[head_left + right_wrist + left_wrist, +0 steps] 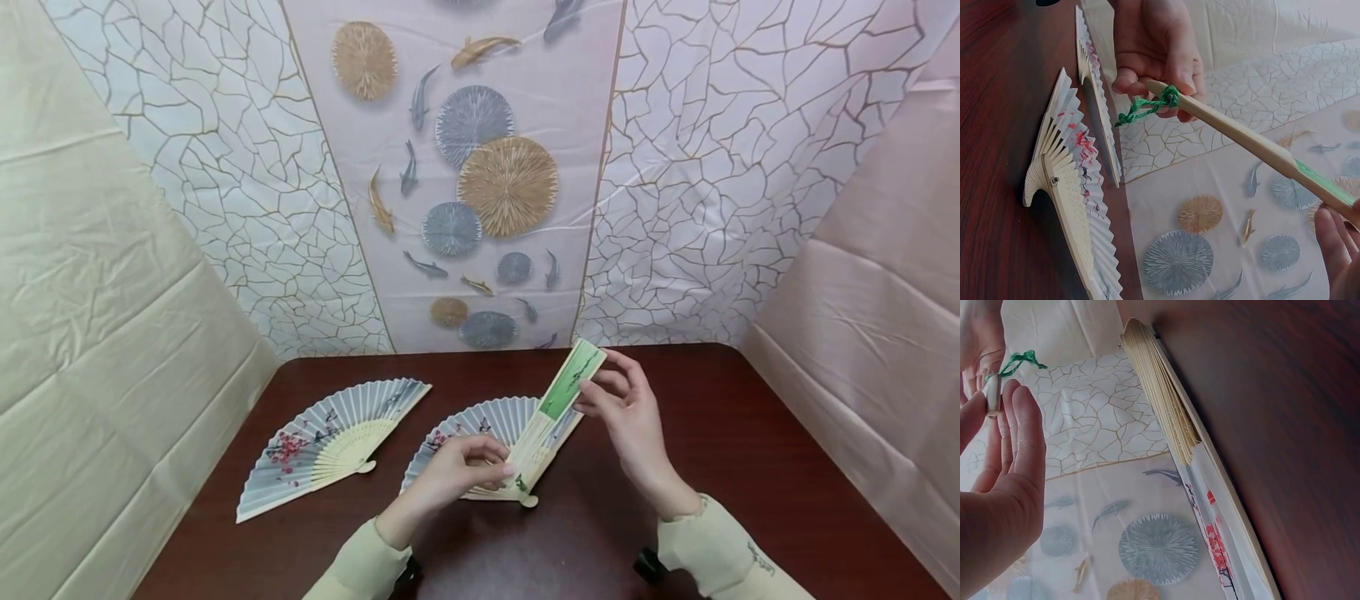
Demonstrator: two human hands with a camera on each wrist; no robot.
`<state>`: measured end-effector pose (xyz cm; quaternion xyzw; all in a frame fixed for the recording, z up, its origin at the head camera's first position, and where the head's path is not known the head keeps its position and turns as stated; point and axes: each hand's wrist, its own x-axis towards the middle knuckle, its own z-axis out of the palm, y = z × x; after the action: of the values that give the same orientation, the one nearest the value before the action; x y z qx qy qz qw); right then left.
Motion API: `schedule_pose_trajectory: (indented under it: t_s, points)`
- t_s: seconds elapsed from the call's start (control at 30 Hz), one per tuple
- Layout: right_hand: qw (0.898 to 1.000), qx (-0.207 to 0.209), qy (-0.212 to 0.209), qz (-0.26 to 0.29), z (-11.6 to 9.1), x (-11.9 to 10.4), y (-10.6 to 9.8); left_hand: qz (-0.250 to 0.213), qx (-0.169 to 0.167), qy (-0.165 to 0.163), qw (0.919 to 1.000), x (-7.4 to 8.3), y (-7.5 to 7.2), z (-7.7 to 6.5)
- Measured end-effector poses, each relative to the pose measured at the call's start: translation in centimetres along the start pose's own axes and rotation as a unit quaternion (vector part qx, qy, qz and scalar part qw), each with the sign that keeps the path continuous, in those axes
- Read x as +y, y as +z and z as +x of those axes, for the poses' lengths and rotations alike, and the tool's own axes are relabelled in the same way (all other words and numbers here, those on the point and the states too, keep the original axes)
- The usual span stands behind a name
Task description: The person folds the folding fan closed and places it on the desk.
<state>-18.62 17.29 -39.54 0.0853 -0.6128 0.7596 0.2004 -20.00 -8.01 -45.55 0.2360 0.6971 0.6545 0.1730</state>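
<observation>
A folded hand fan [572, 382] with green cloth and pale ribs slants up to the right in the head view, held in the air. My left hand [456, 468] pinches its narrow lower end between thumb and fingers. Near the upper green end, my right hand [628, 417] grips it with thumb and fingertips. A knotted green cord [1169, 96] hangs from the rib end beside my left fingers in the right wrist view. Behind this fan, a spread grey fan with red blossoms [487, 413] lies on the table, partly hidden by it and by my left hand.
A second spread grey fan [292, 454] with red blossoms lies farther left on the dark red-brown table [720, 467]. A patterned cloth backdrop [675, 208] rises behind the table's far edge, with plain cream cloth [135, 333] along both sides.
</observation>
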Motion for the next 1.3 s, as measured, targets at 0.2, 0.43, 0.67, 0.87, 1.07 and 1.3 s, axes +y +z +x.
schedule_pose_trajectory:
  t_s: [0.2,0.43,0.67,0.87,1.07,1.3]
  points:
    - [1.0,0.009,-0.006,0.015,0.0,0.0,-0.5,-0.005,0.008,-0.007,0.9999,-0.1,-0.3,0.0]
    - [0.999,0.031,-0.004,0.02,0.3,-0.2,-1.0,-0.054,0.033,-0.019,0.9978,-0.2,-1.0,0.6]
    - [0.998,0.043,0.006,0.035,0.9,-0.5,-2.2,-0.149,0.08,-0.006,0.9856,0.3,-1.0,1.7]
    - [0.996,0.059,0.01,0.06,1.4,-0.8,-3.2,-0.191,0.101,0.0,0.9764,0.9,-0.7,2.3]
    - [0.993,0.093,0.02,0.068,1.9,-1.0,-4.7,-0.252,0.124,-0.001,0.9599,1.6,0.7,3.6]
    - [0.984,0.148,0.023,0.092,3.0,-0.8,-7.0,-0.295,0.11,0.01,0.9491,2.8,3.1,5.6]
